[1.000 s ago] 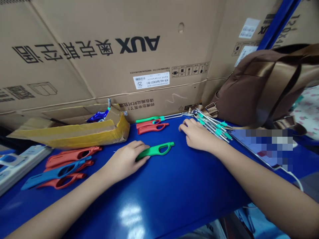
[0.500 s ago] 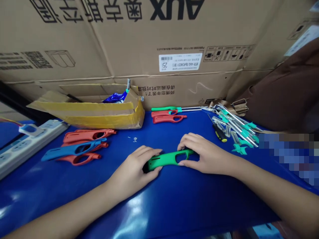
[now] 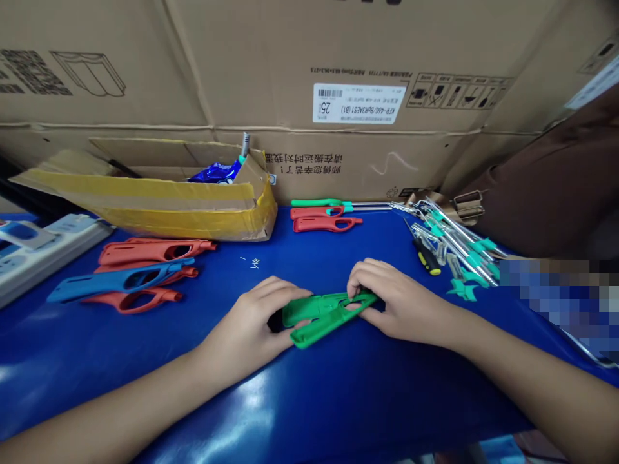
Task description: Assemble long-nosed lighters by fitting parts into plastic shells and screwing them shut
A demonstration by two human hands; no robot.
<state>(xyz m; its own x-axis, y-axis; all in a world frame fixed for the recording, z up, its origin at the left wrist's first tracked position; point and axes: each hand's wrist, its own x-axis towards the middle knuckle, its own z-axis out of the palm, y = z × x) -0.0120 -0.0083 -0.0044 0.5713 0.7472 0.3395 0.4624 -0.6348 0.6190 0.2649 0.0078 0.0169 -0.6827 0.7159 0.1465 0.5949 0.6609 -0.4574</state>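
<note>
A green plastic lighter shell (image 3: pixel 323 316) lies on the blue table (image 3: pixel 338 399) in front of me, its two halves spread apart at the left end like a fork. My left hand (image 3: pixel 251 325) grips the left end, fingers curled over it. My right hand (image 3: pixel 391 303) pinches the right end, where the halves still meet.
Red and blue shells (image 3: pixel 140 277) lie at the left beside a taped cardboard tray (image 3: pixel 159 206). More shells (image 3: pixel 324 216) sit by the big carton wall. Metal rods with green tips (image 3: pixel 454 248) and a screwdriver (image 3: pixel 425 258) lie at the right, next to a brown bag (image 3: pixel 556 187). A power strip (image 3: pixel 33 248) is far left.
My right hand came from the rod pile to the green shell and took its right end. The shell, closed half a second ago, now has its two halves parted.
</note>
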